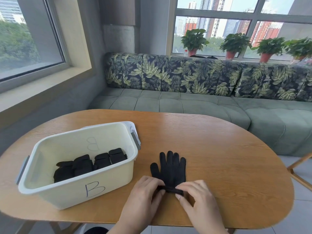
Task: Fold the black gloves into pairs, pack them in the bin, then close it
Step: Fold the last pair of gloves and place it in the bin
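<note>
left hand [145, 187], right hand [197, 194] pinch half-hidden glove [170, 168]

Illumination: bright, diffuse daylight from 2 windows, left window [25, 39] and rear window [211, 26]; shadows on the table [219, 141] are soft and faint; the black glove [169, 168] shows little texture; wide-angle distortion bends straight lines near the edges; centre is sharp.

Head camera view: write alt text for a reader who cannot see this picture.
Two bare hands, the left hand and right hand, pinch the cuff of a black knit glove lying flat on an oval wooden table. To its left stands an open cream plastic bin marked B, holding folded black gloves.
</note>
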